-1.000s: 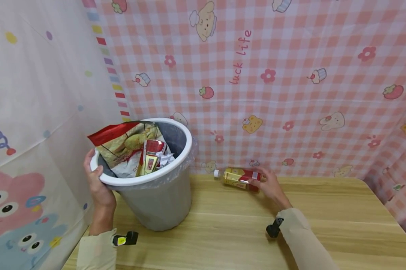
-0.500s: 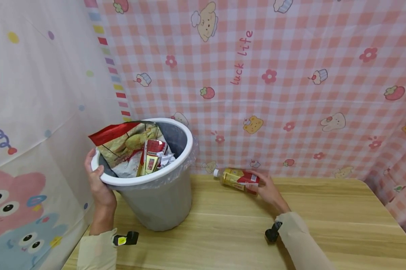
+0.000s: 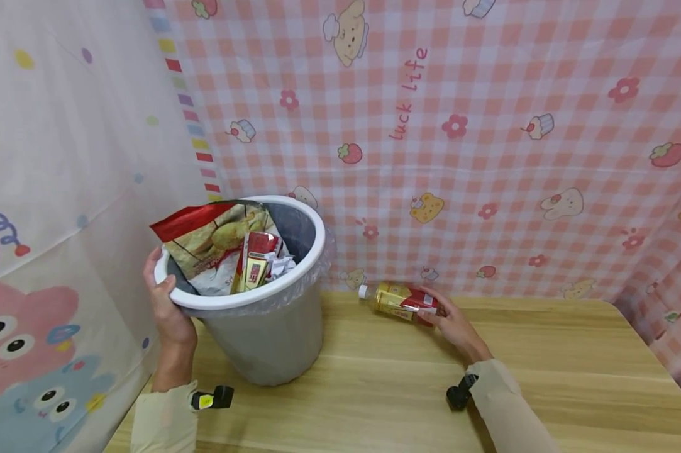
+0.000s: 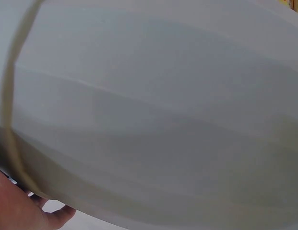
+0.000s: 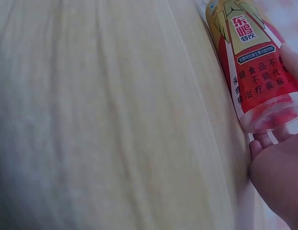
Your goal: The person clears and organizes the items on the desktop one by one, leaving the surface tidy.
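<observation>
My left hand (image 3: pixel 173 311) grips the white rim of a grey trash can (image 3: pixel 272 343), thumb over the edge and fingers outside. In the left wrist view the can's grey wall (image 4: pixel 153 124) fills most of the picture. A drink bottle (image 3: pixel 399 299) with a red and gold label and a white cap lies on its side near the back of the table, cap pointing left. My right hand (image 3: pixel 456 327) holds it by the base end, fingers behind and thumb in front. The right wrist view shows the bottle's label (image 5: pixel 256 57) and clear base close to the palm.
Inside the can are a food bag (image 3: pixel 215 239) poking above the rim, a red and gold carton (image 3: pixel 254 267) and crumpled white paper (image 3: pixel 282 267). A clear liner hangs over the rim. The wooden table (image 3: pixel 385 390) meets a pink checked cloth (image 3: pixel 487 163) behind.
My right hand's fingers and thumb have shifted slightly about the bottle's base end. The bottle, the trash can and my left hand have hardly moved.
</observation>
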Available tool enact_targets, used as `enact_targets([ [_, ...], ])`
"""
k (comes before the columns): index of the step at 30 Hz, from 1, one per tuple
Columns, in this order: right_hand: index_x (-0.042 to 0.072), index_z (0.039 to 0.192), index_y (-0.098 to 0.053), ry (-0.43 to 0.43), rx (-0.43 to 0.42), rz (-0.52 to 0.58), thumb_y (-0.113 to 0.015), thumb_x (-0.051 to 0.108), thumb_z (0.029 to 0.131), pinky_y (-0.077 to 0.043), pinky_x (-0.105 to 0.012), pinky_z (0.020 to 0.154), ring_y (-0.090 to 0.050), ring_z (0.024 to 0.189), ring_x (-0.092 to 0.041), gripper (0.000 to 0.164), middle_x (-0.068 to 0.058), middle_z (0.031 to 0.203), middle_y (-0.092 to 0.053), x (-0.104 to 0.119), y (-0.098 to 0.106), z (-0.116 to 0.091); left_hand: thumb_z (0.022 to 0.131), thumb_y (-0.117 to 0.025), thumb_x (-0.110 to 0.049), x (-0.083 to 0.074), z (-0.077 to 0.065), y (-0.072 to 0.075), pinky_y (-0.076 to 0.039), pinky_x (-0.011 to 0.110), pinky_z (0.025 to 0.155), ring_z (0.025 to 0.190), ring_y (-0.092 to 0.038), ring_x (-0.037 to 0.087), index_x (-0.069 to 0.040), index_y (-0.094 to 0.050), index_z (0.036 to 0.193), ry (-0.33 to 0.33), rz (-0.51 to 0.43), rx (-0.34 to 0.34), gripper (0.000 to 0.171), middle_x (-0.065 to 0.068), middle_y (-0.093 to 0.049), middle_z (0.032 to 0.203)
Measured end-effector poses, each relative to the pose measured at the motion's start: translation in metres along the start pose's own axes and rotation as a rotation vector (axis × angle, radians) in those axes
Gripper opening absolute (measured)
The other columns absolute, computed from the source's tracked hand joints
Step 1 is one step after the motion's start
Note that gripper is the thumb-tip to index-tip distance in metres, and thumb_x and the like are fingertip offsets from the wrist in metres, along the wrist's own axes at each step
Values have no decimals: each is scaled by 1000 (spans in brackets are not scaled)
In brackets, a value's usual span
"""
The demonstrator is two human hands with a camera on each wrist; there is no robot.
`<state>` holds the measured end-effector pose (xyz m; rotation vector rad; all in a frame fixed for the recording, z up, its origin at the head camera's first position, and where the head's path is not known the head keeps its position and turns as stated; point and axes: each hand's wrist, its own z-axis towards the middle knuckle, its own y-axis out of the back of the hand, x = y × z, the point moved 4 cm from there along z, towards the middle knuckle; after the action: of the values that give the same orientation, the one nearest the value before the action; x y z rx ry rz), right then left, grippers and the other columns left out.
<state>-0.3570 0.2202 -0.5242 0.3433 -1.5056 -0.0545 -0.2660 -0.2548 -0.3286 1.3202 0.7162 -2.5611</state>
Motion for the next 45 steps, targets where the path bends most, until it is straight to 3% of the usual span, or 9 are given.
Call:
enact_targets([
  [11,21,153,-36,-1,2,63,-63,24,97,-40,-34,96,-39,134,-39,62,-17,156,-27,-3,1,1,93,-33,-24,0,2,-1,-13,35,115,140,-25,21,-15,-32,148,1,9,17,56,7,-29,155],
  [18,17,153,-36,28,9,94,-62,19,98,-45,-26,91,-44,129,-37,61,-19,152,-30,-1,-1,2,93,-32,-20,-2,2,-1,-12,33,116,142,-23,20,-13,-29,150,14,20,-8,58,8,-25,157],
  [24,13,154,-33,25,8,122,-59,12,99,-48,-23,87,-48,126,-36,61,-24,149,-33,-2,-2,2,92,-30,-15,-3,1,1,-15,33,114,141,-25,21,-13,-39,143,18,42,-1,52,8,-29,155],
  [29,10,153,-34,12,-10,137,-60,9,97,-49,-23,86,-53,120,-29,61,-23,147,-38,-1,-3,2,93,-34,-20,-2,1,4,-14,32,113,140,-25,21,-13,-43,140,21,77,4,48,7,-31,153],
  [36,11,153,-34,4,-20,123,-62,12,97,-49,-23,85,-58,110,-16,62,-24,142,-44,1,-2,-1,99,-36,-32,-2,2,5,-14,31,113,139,-27,21,-12,-42,138,16,79,15,44,7,-35,150],
  [40,13,152,-36,-2,-32,104,-63,17,97,-48,-25,87,-57,111,-19,62,-22,142,-45,0,0,-3,99,-38,-33,-3,2,4,-12,31,113,140,-25,20,-14,-42,136,33,77,18,42,6,-33,150],
  [45,19,152,-38,-38,-45,79,-64,28,96,-42,-29,94,-50,121,-25,62,-15,145,-42,2,2,-5,97,-39,-22,-6,2,2,-13,30,112,141,-23,21,-16,-42,134,57,30,12,38,6,-31,151],
])
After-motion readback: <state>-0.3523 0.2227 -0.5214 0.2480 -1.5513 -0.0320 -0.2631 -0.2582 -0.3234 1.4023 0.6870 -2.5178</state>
